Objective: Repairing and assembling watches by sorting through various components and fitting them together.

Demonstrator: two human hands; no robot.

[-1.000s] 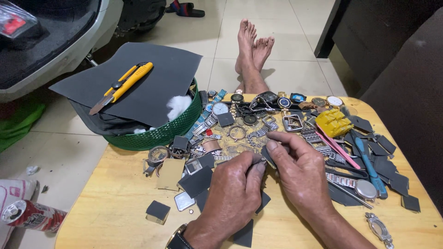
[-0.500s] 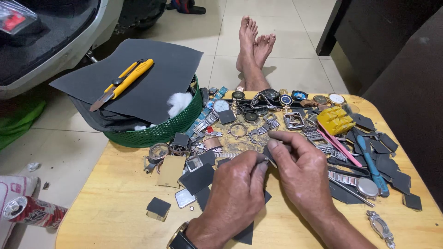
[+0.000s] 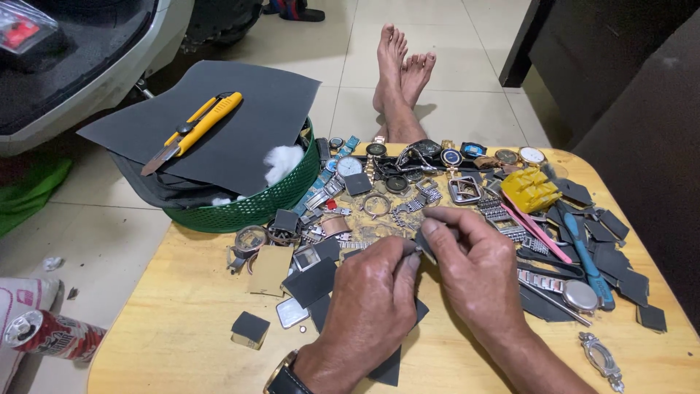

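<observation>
I see the left hand point(image 3: 372, 292) and right hand point(image 3: 474, 270) pinch a small dark sandpaper piece point(image 3: 425, 244) in a tight grip; its long side tilts up-left above the desk point(image 3: 189, 314).

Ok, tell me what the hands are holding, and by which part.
Both hands pinch one small dark piece at its edges: right hand from above with thumb and forefinger, left hand at its left end. What the piece is cannot be told.

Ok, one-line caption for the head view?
Both hands, left hand and right hand, pinch a small dark sandpaper piece over a wooden table strewn with watch parts.
</observation>
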